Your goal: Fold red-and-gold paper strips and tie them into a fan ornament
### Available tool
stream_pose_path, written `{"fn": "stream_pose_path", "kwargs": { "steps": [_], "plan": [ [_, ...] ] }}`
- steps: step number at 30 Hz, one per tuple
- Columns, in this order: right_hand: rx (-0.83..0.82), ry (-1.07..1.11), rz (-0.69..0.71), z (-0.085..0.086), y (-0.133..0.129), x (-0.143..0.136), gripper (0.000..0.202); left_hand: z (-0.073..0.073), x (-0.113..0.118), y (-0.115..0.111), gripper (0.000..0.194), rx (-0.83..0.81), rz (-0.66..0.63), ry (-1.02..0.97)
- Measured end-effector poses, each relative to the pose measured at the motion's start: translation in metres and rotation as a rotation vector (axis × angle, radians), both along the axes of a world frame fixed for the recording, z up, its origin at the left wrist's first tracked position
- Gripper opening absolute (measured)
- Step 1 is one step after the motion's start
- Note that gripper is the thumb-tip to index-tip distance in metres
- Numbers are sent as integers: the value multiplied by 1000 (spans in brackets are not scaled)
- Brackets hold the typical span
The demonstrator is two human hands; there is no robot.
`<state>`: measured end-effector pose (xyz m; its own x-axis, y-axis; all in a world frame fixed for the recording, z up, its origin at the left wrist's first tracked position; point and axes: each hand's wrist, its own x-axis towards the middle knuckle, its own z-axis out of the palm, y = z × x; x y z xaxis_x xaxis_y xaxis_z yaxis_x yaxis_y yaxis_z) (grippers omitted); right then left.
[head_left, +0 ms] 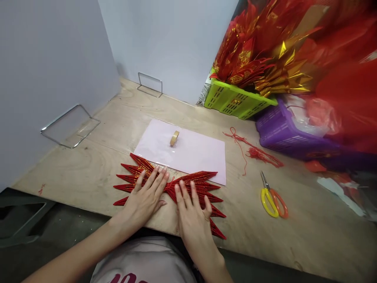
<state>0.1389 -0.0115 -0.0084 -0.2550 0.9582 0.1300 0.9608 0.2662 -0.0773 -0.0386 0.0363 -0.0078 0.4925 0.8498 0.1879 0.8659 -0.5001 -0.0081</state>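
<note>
A pleated red paper decoration with gold markings (203, 186) lies on the wooden tabletop, fanned out to both sides with pointed tips. Red string ties it at the pinched middle. My left hand (147, 194) rests flat on its left fan, fingers stretched out. On the right fan lies my right hand (191, 212), its fingers spread. Both hands cover parts of the pleats. Just beyond the decoration is a pale pink sheet (194, 153), with a roll of tape (174, 138) standing on it.
To the right are scissors (272, 198) with yellow and orange handles, and a bundle of red string (262, 155). A green basket (235, 100) of red and gold decorations and a purple basket (288, 131) stand behind. Wire brackets (75, 125) line the left wall.
</note>
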Motion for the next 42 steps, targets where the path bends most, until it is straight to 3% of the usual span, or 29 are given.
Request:
{"fn": "stream_pose_path", "kwargs": {
  "steps": [3,6,10,17,21,25,28,30,36,42],
  "plan": [
    [24,-24,-173,5,-13,13,68,9,1,-11,46,56,21,-169],
    [14,-69,-292,6,-28,29,69,19,2,-23,28,84,-50,-405],
    [67,-87,-402,-1,-40,47,69,21,2,-35,21,111,-116,-542],
    [32,-80,-425,2,-42,45,66,1,-8,-52,19,118,-316,-570],
    [-18,-39,-381,10,-38,26,64,3,-5,-57,20,139,-372,-551],
    [-40,-11,-501,10,-34,22,62,13,7,-40,28,186,-205,-407],
    [-35,44,-586,2,-35,33,64,16,17,-17,41,140,-19,-235],
    [-18,102,-620,-5,-38,42,65,16,22,-2,44,94,28,-158],
    [8,247,-696,-23,-43,55,71,25,27,21,12,-91,-110,-82],
    [141,259,-655,-21,-46,58,74,28,31,23,10,-140,-193,-123]
  ]
}}
